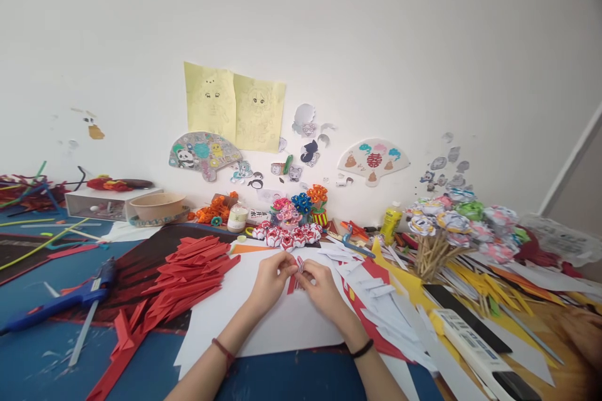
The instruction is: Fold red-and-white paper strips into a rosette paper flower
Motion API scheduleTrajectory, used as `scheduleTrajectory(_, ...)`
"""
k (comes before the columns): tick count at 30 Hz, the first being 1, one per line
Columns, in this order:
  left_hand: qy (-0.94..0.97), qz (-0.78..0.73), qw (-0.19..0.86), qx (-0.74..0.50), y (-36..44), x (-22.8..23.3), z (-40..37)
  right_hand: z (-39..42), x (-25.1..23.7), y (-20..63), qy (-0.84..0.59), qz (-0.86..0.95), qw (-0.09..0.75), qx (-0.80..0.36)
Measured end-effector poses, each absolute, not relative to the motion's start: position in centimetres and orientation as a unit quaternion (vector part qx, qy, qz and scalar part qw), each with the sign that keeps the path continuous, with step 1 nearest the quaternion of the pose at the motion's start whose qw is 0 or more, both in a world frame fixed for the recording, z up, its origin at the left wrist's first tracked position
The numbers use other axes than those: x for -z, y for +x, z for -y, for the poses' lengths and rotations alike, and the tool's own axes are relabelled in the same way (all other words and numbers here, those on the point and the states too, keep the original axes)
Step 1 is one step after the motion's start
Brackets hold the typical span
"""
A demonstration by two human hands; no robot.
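Above a white paper sheet (pixel 270 332), my left hand (pixel 271 276) and my right hand (pixel 323 285) meet, fingertips pinched together. Between them is a small red-and-white folded paper piece (pixel 300 265), and both hands grip it. My fingers hide part of its shape. Just below lie short red paper strips (pixel 290 286), partly covered by my hands. To the left is a heap of red folded paper strips (pixel 192 272). A pile of white folded paper strips (pixel 379 294) lies to the right. Red-and-white paper flowers (pixel 286 238) stand directly behind my hands.
A blue glue gun (pixel 89 291) rests at left, near a beige bowl (pixel 157 205). At right are a bunch of paper flowers on sticks (pixel 427 250), a black phone-like slab (pixel 465 316), a white power strip (pixel 480 348) and a yellow bottle (pixel 390 223). Someone's blurred hand (pixel 583 332) shows at the right edge.
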State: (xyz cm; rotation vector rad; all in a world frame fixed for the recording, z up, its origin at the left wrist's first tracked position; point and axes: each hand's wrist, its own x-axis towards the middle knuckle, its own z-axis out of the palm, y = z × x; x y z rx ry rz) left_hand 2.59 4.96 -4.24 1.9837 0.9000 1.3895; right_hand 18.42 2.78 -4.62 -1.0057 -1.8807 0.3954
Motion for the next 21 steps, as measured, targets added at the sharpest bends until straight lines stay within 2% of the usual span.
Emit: scheduleTrajectory(21, 0.732, -0.348, 0.297, -0.505, 2.64, 4.39, -5.09, -3.01, 4.81, 18.69, -0.446, 0.747, 0.461, -0.174)
